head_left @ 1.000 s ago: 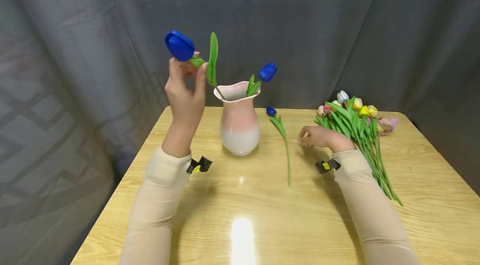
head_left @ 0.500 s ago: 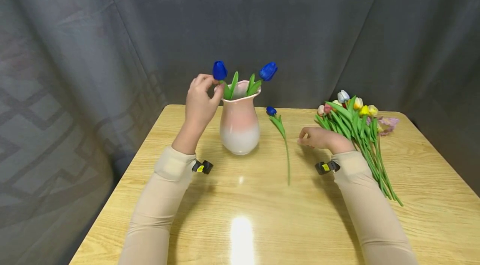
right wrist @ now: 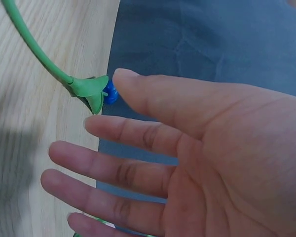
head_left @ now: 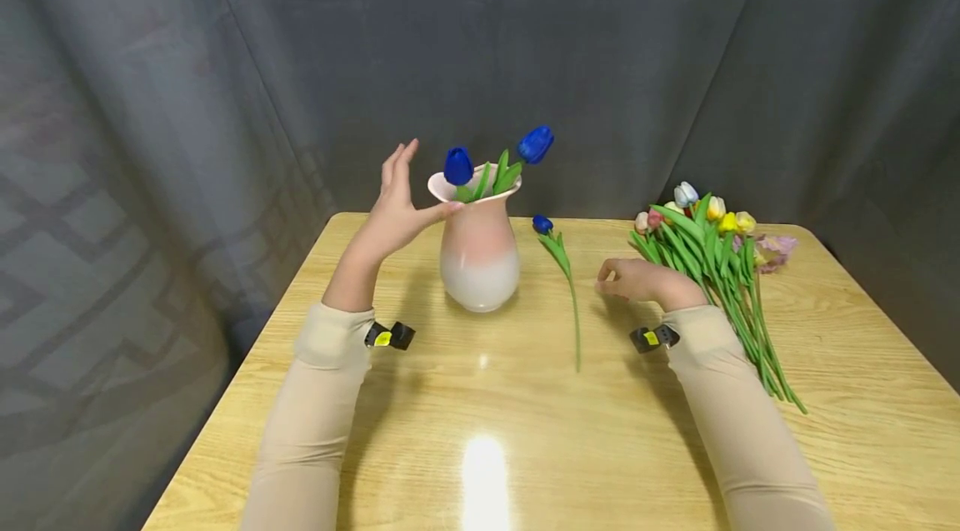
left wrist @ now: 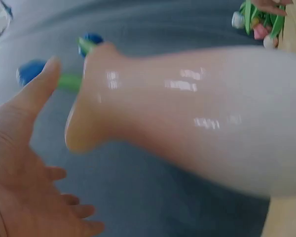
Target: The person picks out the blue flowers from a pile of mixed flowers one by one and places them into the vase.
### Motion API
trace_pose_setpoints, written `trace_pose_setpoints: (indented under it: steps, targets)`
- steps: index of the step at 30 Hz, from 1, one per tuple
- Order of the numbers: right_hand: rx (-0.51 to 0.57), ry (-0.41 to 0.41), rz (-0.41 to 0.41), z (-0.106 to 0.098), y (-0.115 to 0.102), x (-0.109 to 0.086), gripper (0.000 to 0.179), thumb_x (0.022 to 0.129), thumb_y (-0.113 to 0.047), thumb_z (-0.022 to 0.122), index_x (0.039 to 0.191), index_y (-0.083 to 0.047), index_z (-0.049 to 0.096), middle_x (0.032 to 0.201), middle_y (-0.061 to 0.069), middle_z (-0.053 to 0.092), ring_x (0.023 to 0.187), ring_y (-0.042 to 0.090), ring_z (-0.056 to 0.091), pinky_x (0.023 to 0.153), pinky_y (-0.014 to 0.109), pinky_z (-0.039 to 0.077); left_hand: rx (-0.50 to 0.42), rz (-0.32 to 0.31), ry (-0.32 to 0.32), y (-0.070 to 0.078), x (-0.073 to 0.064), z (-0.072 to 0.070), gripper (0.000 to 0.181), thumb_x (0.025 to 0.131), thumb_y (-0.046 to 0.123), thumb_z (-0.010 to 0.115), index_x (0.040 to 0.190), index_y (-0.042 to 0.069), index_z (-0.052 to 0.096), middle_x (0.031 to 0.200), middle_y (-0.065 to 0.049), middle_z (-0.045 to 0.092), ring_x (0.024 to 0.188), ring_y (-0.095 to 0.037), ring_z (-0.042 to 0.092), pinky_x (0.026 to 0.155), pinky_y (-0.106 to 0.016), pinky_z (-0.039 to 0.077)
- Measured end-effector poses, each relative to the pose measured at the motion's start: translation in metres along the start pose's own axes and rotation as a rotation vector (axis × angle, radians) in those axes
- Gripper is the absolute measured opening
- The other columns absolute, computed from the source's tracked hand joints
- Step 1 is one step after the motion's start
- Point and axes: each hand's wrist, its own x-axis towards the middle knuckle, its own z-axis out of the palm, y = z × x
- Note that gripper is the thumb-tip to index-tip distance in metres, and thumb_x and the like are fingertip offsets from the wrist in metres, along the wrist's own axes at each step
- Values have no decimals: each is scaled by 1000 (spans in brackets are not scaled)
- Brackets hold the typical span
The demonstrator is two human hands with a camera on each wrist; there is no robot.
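A pink and white vase [head_left: 480, 256] with a wavy rim stands on the table, holding two blue tulips. One tulip [head_left: 459, 167] sits low at the rim's left side; the other tulip [head_left: 536, 145] leans out to the right. My left hand [head_left: 397, 210] is beside the vase mouth, fingers spread, its thumb overlapping the neck in the head view; it holds nothing. A third blue tulip [head_left: 558, 252] lies on the table right of the vase. My right hand [head_left: 641, 279] hovers just right of that stem, fingers relaxed; the right wrist view shows an empty palm [right wrist: 227, 148].
A bunch of mixed tulips [head_left: 705, 247], white, pink and yellow, lies at the table's right with stems pointing forward. A grey curtain [head_left: 525, 31] hangs behind the wooden table [head_left: 420, 431].
The left hand lowered a blue tulip into the vase from the left and let go, then drew back slightly with its fingers spreading. The right hand has hardly moved.
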Motion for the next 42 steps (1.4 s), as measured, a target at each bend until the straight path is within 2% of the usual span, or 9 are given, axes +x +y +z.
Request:
trace_pose_setpoints:
  steps: [5,10,14,20,26,30,33,38,42]
  targets:
    - [8,-1,4,1,-1,-1,38,100,-31,51,118,3,53,86,15,62,76,19,55,71,34,45,-38,-79,-259,-32,-4,4,126,72,34,86,155,22,-8,161,-13,-7,148,-36,-3,115,-61,14]
    - [3,-9,4,4,0,0,35,100,-29,51,117,2,54,80,13,60,72,18,52,69,32,43,-78,-176,-486,-70,-10,26,113,77,20,83,154,7,1,154,-27,22,141,-43,27,111,-55,30]
    - [2,-8,8,6,1,1,33,100,-27,51,116,1,54,81,14,60,71,18,52,68,32,43,-118,-236,-592,-90,-14,46,100,79,13,79,152,-1,11,136,-29,46,126,-42,48,101,-48,44]
    - [-3,9,-11,8,0,0,30,100,-24,52,113,2,55,90,14,63,78,21,56,72,34,45,-183,-191,-575,-102,-18,67,83,76,3,80,142,-4,31,116,-22,58,102,-30,60,88,-37,51]
    - [1,0,-14,9,0,4,28,100,-24,51,113,1,55,90,13,61,78,20,54,69,33,44,-190,-117,-529,-102,-16,74,76,75,0,79,139,-3,39,120,-20,54,100,-27,55,86,-34,49]
    - [-23,70,-57,10,2,14,26,99,-23,53,111,-1,58,91,11,62,77,20,54,69,34,45,-176,-116,-531,-101,-15,74,76,76,1,79,140,-1,38,123,-20,53,102,-28,54,87,-35,49]
    - [-60,201,-66,11,-1,24,22,99,-22,53,108,-3,60,92,12,65,75,20,57,69,37,47,-183,-112,-537,-101,-16,74,77,76,2,79,140,-1,38,124,-19,53,104,-28,54,88,-36,49]
    - [-60,392,36,19,-8,47,23,98,-23,50,110,-5,58,96,13,68,75,22,61,64,38,48,-182,-118,-539,-101,-17,72,76,76,2,79,140,-2,38,125,-20,53,105,-30,55,90,-38,49]
    - [3,306,131,26,-8,62,28,99,-27,51,111,-3,54,96,13,63,77,23,57,65,35,45,-192,-118,-541,-101,-18,74,77,76,0,78,140,-2,37,126,-21,53,106,-30,55,91,-39,49]
